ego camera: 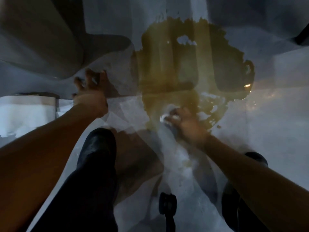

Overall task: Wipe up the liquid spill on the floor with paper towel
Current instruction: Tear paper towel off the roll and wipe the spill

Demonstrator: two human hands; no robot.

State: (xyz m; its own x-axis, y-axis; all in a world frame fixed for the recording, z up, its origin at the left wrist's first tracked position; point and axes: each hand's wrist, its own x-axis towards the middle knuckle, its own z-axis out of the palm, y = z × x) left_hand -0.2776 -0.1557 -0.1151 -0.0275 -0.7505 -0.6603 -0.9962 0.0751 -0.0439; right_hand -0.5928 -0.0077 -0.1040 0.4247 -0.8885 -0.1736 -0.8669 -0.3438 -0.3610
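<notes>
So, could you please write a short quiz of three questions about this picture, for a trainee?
1. True or false: the brown spill on the floor is fully wiped.
2. Which hand presses white paper towel at the near edge of the spill? A. left B. right
3. What does the left hand do?

Key
1. False; most remains.
2. B, the right hand.
3. It rests spread on the floor, left of the spill, holding nothing visible.

Spill [189, 67] spread on the floor [275, 114] ahead of both hands, mostly beyond the right hand [185, 123], touching its near edge. Left hand [91, 86] pressed on the floor left of the spill. Knee [98, 148] between the hands, nearer.
</notes>
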